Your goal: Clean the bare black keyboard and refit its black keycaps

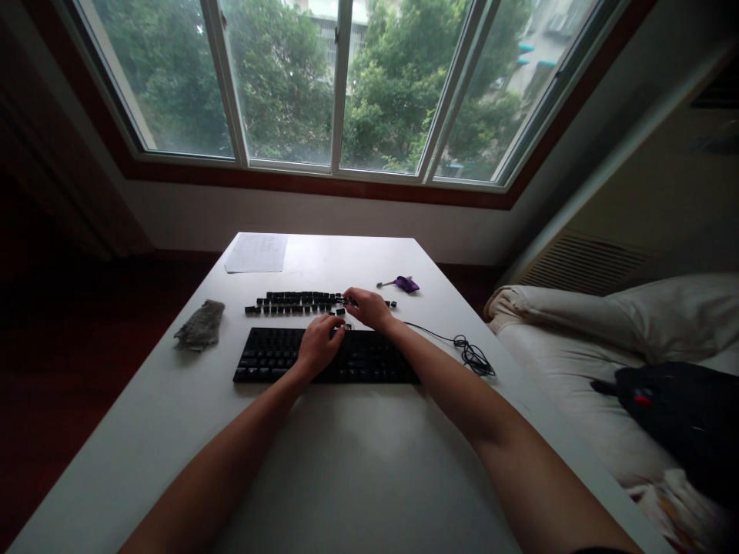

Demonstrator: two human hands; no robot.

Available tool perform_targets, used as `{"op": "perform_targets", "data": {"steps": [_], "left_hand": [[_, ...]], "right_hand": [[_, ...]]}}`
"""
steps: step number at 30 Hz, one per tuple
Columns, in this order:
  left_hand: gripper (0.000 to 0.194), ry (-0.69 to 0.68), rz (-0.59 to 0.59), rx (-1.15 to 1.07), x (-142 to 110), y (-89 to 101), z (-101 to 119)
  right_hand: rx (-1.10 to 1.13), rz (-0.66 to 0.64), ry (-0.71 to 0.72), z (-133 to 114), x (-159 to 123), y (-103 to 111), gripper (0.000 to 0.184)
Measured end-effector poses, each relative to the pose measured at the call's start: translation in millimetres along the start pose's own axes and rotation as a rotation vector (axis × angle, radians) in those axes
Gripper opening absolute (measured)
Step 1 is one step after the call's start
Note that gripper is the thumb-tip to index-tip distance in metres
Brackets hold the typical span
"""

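A black keyboard (271,355) lies on the white table (346,454). Rows of loose black keycaps (294,302) are laid out just behind it. My left hand (319,344) rests on the keyboard's upper middle, fingers curled and pinched at something small near its back edge; I cannot make out what. My right hand (368,305) reaches over the right end of the keycap rows, fingers curled down onto a keycap there. Both forearms stretch across the table's front.
A grey cloth (200,325) lies at the table's left. A white sheet of paper (257,252) sits at the far left corner. A purple tool (404,284) lies far right, with a coiled black cable (473,355). A bed with pillows stands to the right.
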State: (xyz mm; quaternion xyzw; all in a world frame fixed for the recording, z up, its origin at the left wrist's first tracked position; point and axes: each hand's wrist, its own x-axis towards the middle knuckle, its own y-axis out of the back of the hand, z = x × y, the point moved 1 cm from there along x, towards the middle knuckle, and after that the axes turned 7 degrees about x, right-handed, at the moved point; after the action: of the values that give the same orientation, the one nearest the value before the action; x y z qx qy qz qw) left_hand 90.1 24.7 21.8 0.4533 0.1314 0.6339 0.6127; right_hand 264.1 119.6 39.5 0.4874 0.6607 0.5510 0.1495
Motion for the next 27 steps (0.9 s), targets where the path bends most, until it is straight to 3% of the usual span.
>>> {"op": "perform_targets", "data": {"steps": [3, 6, 14, 21, 27], "left_hand": [[0.027, 0.190, 0.078, -0.178, 4.1, 0.3, -9.6], [0.031, 0.263, 0.118, -0.307, 5.0, -1.7, -15.0], [0.027, 0.196, 0.129, -0.473, 3.1, -2.5, -16.9], [0.029, 0.161, 0.114, -0.516, 4.0, -5.1, -17.4], [0.026, 0.159, 0.137, -0.482, 3.2, -8.8, -20.4]], "right_hand": [[0.044, 0.013, 0.145, -13.7, -18.0, 8.4, 0.028], [0.006, 0.015, 0.246, -24.1, -30.4, 12.6, 0.022], [-0.152, 0.087, 0.416, -29.0, -36.9, 12.4, 0.015], [-0.174, 0.085, 0.421, -26.9, -40.9, 10.4, 0.012], [-0.010, 0.078, 0.369, -24.6, -44.7, 12.5, 0.033]]}}
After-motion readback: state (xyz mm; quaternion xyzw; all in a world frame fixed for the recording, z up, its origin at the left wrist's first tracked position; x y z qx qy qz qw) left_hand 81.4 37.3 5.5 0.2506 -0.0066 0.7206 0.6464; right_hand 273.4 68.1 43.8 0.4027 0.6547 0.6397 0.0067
